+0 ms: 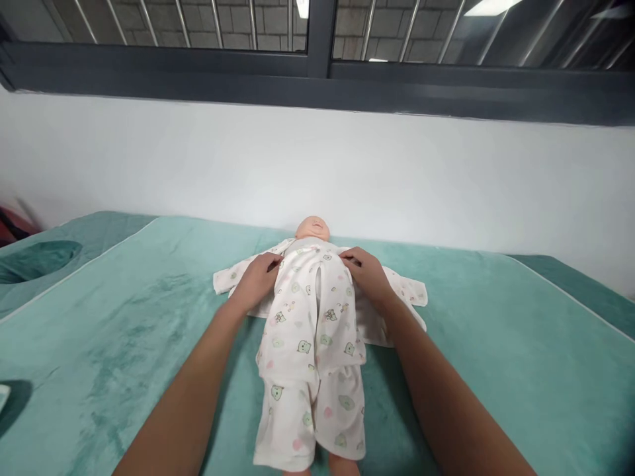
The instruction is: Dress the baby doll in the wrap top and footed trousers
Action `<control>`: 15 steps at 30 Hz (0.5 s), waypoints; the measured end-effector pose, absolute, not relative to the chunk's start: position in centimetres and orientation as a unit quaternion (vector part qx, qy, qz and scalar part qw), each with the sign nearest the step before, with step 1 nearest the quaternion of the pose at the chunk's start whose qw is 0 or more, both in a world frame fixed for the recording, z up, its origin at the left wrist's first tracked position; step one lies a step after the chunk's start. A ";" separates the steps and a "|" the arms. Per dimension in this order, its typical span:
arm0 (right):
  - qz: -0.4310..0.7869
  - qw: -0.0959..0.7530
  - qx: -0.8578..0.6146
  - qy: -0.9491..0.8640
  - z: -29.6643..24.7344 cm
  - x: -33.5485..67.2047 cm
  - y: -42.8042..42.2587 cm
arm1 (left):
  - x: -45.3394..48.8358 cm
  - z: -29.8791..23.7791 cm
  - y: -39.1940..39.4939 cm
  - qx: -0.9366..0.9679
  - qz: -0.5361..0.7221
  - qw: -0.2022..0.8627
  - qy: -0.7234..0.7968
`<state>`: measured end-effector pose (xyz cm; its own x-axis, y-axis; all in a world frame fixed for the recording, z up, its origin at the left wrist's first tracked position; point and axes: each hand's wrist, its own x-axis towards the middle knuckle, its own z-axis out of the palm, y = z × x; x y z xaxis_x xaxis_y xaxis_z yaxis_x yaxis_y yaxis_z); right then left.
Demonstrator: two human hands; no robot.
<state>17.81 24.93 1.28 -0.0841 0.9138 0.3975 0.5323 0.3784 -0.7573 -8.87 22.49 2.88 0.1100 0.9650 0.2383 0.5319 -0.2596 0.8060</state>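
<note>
A baby doll (pixel 312 227) lies on its back, its head towards the wall and its bare feet at the bottom edge of the view. Over its chest and belly is spread a pair of white printed baby trousers (pixel 302 311). Similar printed cloth (pixel 288 423) covers its legs. Beneath, a white top (pixel 409 287) has its sleeves stretched out to both sides. My left hand (pixel 260 277) is closed at the left upper edge of the trousers, thumb and fingers pinching the cloth. At the opposite edge, my right hand (pixel 367 274) pinches the cloth likewise.
The doll rests on a green plush cover (pixel 149 330) against a white wall (pixel 198 158). Above runs a dark window frame (pixel 198 73) with bars behind it. A hollowed green cushion (pixel 40 261) is at the left, and a red-and-black object (pixel 14 226) lies beyond it.
</note>
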 end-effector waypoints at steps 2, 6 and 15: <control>0.238 0.406 -0.483 -0.739 1.9 18.3 25.9 | -9.4 3.5 23.0 0.729 0.357 0.267 0.519; 0.318 0.356 -0.445 -0.758 2.5 18.6 26.6 | -10.0 4.0 23.6 0.755 0.334 0.306 0.475; 0.238 0.373 -0.528 -0.725 0.5 17.4 27.5 | -8.7 2.0 24.7 0.713 0.363 0.200 0.566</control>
<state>17.39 27.53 0.54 -0.1636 0.9428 0.2905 0.5878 0.3296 -0.7388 -8.72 24.68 1.98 0.0970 0.9516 0.2915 0.6621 -0.2804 0.6950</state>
